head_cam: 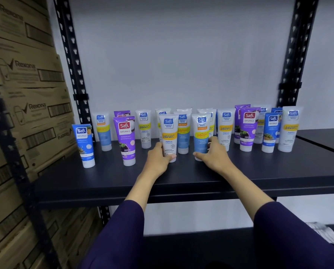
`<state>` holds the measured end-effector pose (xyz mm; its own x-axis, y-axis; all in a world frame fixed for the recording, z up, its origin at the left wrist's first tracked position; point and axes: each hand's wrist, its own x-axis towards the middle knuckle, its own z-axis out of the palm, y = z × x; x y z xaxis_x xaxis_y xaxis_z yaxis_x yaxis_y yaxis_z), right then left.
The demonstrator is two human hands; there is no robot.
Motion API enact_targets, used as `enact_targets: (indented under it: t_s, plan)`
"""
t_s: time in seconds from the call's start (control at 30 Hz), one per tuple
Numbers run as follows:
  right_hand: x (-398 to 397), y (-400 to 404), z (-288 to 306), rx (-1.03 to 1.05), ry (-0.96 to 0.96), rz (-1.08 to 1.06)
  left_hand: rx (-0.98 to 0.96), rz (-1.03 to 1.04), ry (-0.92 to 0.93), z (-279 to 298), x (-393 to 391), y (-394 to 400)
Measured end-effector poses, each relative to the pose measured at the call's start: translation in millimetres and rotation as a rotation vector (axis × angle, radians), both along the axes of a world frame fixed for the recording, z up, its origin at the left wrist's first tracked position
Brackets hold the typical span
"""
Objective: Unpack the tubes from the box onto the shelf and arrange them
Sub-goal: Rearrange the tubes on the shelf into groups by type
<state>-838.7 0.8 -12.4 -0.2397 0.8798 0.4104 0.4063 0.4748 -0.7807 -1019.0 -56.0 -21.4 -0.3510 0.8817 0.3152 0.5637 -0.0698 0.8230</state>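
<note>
Several Safi tubes stand cap-down in loose rows on the dark shelf [108, 183]. My left hand [158, 159] grips the lower end of a white Vitamin C tube [169, 133] at the front middle. Beside it, my right hand [213, 153] holds a white-and-blue Vitamin C tube [201, 133] near its cap. Both tubes stand upright on the shelf. A blue Naturals tube [84, 144] leans at the far left, and a purple Naturals tube [125, 139] stands right of it. The box is not in view.
Stacked Rexona cartons [26, 105] fill the left side next to the black slotted upright [73, 61]. Another upright [294, 55] rises at the right. More tubes, purple [248, 129] and blue [270, 131], crowd the shelf's right. A lower shelf [191, 247] lies beneath.
</note>
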Motion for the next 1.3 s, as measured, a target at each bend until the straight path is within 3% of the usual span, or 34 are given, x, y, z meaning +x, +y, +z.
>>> enact_targets:
  t_s: [1.3]
  plan:
    - [3.5,3.2,-5.3,0.022,-0.012,-0.081,0.045,-0.008,0.001,2.5,2.5,-6.2]
